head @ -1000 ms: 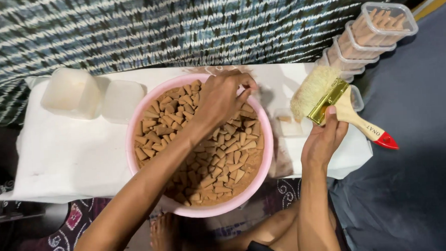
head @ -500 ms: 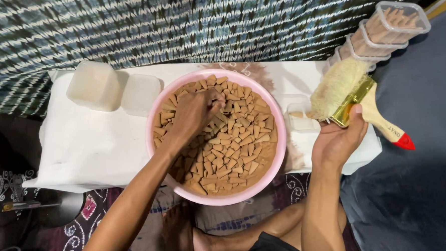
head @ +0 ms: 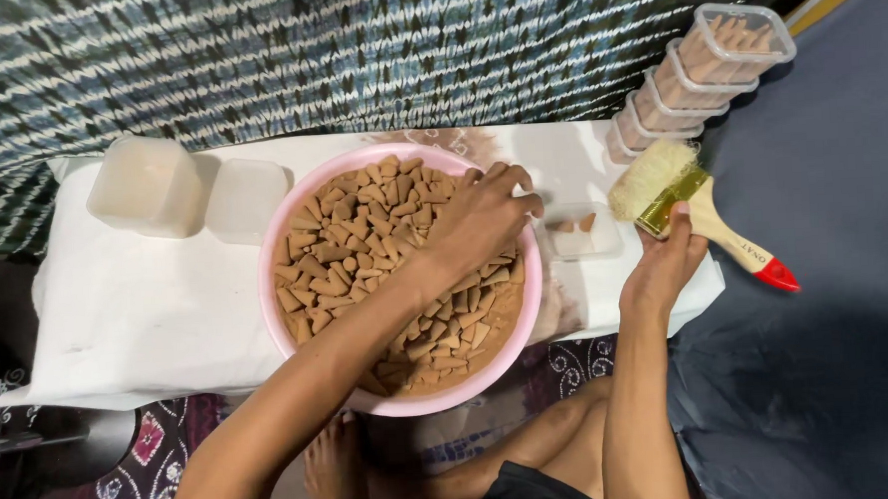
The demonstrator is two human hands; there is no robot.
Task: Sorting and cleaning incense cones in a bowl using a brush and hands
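— So, left hand (head: 478, 218): reaching across the round pink plastic basin (head: 269, 249), fingers curled at its far right rim, pinched close as if on one brown cone; grip contents too hidden to tell for sure.

— And right hand (head: 667, 260)?

— Closed around the wooden-handled, red-tipped wide brush with pale bristles (head: 697, 213), held just right of the small clear plastic tray (head: 581, 236).

— Progress?

— Judging by contents: only a couple of cones in that tray, heaps of brown tapered incense cones (head: 363, 233) left in the basin, plus loose powder. Stacked lidded clear boxes of cones (head: 701, 74) already filled at far right.

— Surface, surroundings?

— Low white cloth-covered board (head: 137, 313), two empty frosted plastic containers (head: 177, 191) at left, patterned blue-green fabric (head: 306, 56) behind, grey floor covering (head: 828, 362) right.
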